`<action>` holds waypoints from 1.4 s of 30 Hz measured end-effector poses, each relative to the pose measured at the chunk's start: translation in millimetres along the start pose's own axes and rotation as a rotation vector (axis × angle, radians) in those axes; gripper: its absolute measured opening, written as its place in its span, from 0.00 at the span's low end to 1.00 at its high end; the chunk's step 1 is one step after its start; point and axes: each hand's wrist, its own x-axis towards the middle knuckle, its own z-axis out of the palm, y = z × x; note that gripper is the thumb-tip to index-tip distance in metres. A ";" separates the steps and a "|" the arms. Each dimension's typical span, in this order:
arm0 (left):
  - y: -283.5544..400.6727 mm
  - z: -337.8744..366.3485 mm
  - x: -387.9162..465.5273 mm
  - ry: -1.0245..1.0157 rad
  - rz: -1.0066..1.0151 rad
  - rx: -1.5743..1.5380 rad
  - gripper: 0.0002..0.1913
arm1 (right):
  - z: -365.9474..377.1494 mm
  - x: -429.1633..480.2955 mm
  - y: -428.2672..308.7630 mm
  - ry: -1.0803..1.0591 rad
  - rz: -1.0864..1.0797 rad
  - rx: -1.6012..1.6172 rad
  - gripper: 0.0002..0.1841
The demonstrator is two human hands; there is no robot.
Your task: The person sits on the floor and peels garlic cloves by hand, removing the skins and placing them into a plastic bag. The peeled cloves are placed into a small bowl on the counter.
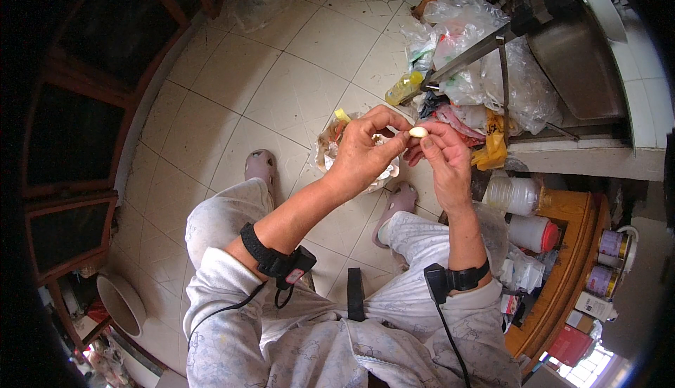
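A small pale clove (418, 132), apparently peeled garlic, is between the fingertips of both hands. My left hand (364, 137) pinches its left end with thumb and forefinger. Beneath it, the fingers of my right hand (448, 158) support the clove, the thumb close against its lower side. Below the hands, on the floor between my feet, stands a waste bin (320, 151) with a plastic liner and scraps inside. My left hand and forearm hide part of the bin.
Plastic bags (469, 71) and a yellowish plastic bottle (403, 88) crowd the floor at upper right, beside a metal frame (469, 53). At right, a wooden cabinet (564, 261) has plastic jars (512, 195) beside it. A pale round tub (121, 303) sits at lower left, near brown-framed panels (76, 132).
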 end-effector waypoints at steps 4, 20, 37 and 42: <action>-1.6 -0.5 0.4 0.007 -0.078 -0.105 0.06 | 2.2 -0.1 -0.4 0.021 -0.040 -0.076 0.13; -3.6 1.7 -1.8 0.009 -0.342 -0.360 0.07 | 1.7 -1.5 14.7 0.121 -0.195 -0.526 0.12; -2.5 3.4 -2.6 0.063 -0.407 -0.522 0.05 | 17.9 -1.6 14.2 0.143 -0.220 -0.504 0.11; -0.7 2.7 -2.8 0.049 -0.446 -0.417 0.07 | 13.6 -2.1 11.5 0.169 -0.288 -0.703 0.12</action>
